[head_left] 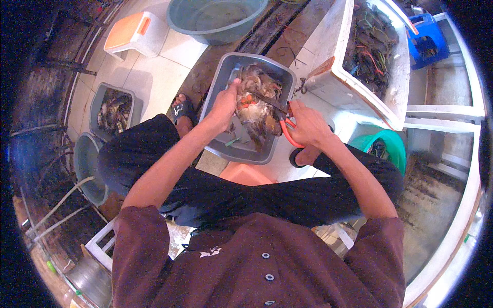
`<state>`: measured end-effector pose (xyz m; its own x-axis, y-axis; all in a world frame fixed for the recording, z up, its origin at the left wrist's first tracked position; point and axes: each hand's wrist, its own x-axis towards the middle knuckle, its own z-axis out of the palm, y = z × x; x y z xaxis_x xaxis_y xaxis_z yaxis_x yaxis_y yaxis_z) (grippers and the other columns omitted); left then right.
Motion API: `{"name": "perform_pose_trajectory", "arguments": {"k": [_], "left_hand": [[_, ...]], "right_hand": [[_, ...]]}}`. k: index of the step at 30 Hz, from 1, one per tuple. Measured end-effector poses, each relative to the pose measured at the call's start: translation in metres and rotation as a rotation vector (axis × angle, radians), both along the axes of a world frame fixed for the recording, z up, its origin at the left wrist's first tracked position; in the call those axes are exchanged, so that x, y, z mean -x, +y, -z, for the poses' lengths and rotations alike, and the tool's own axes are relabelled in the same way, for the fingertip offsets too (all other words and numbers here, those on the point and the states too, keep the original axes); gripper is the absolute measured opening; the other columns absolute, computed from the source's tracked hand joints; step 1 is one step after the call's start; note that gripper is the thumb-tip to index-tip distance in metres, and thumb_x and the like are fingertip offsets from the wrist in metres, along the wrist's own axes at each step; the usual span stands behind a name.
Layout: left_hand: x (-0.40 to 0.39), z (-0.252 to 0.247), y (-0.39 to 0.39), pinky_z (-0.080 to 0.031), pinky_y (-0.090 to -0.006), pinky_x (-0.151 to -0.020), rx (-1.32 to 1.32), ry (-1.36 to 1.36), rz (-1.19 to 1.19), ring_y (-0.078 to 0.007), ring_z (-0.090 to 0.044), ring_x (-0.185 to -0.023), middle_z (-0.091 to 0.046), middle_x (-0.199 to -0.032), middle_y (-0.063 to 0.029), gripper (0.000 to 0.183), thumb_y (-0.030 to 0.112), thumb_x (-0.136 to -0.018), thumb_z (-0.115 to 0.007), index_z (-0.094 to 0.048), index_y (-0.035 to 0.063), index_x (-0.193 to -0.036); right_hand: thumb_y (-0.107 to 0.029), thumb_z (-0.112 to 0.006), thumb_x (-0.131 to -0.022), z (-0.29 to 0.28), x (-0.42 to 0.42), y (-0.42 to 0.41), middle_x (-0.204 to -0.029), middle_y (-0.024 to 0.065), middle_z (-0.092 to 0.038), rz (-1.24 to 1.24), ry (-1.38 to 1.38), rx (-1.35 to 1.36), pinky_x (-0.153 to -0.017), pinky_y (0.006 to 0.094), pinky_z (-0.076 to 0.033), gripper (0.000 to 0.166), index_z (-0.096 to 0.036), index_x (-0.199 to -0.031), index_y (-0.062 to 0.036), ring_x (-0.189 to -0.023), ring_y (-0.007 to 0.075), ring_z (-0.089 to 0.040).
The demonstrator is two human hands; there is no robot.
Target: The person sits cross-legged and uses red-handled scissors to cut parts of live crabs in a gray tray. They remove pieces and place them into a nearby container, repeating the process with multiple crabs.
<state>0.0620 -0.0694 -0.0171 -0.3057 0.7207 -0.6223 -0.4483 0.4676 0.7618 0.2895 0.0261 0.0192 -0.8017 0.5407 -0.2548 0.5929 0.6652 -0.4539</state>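
Note:
A grey plastic basin [231,148] sits between my feet with a brown, wet heap of what look like crabs [256,115] in it. Orange-red parts show in the heap's middle. My left hand [226,104] grips the left side of one of these animals, whose exact outline blurs into the others. In my right hand [308,125] are scissors with orange-red handles [289,133]. Their dark blades reach left across the heap; whether they touch or cut anything is unclear. A scrap of green leaf [232,141] lies on the basin floor.
At upper right, a white foam box [327,86] holds dark catch and coloured strings. A green basket [396,148] stands by my right knee. Left are a smaller grey basin [134,115] with catch and a round tub [83,165]. Ahead are a stool [127,32] and a large tub [204,32].

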Motion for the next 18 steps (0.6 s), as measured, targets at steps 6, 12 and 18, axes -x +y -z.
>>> {"name": "perform_pose_trajectory", "arguments": {"k": [6,12,18], "left_hand": [[0.000,-0.015,-0.001,-0.044,-0.0369,-0.090,-0.021,-0.063,0.155,-0.0191,-0.059,-0.101,-0.063,-0.109,-0.0096,0.054,0.048,-0.100,-0.036,-0.058,0.0016,-0.118],[-0.001,-0.016,-0.003,-0.045,-0.0374,-0.096,0.043,-0.153,0.168,-0.0210,-0.058,-0.111,-0.060,-0.123,-0.0074,0.051,0.048,-0.101,-0.034,-0.050,0.0104,-0.132],[0.005,-0.004,0.000,-0.043,-0.0369,-0.094,-0.022,-0.177,0.070,-0.0182,-0.058,-0.108,-0.061,-0.118,-0.0067,0.050,0.045,-0.101,-0.034,-0.053,0.0061,-0.125]], "right_hand": [[-0.022,-0.063,-0.078,-0.002,-0.001,0.000,-0.103,0.0219,-0.053,-0.054,-0.023,-0.062,-0.074,0.0497,-0.048,0.043,-0.045,-0.109,0.0022,-0.090,0.0418,-0.059],[-0.029,-0.063,-0.075,-0.013,-0.001,0.000,-0.082,0.0178,-0.058,-0.005,-0.012,-0.035,-0.066,0.0480,-0.047,0.030,-0.055,-0.084,-0.0017,-0.080,0.0399,-0.061],[-0.033,-0.062,-0.075,-0.014,0.006,0.000,-0.077,0.0206,-0.061,0.026,-0.050,-0.074,-0.065,0.0485,-0.046,0.031,-0.056,-0.071,-0.0020,-0.075,0.0409,-0.060]]}}
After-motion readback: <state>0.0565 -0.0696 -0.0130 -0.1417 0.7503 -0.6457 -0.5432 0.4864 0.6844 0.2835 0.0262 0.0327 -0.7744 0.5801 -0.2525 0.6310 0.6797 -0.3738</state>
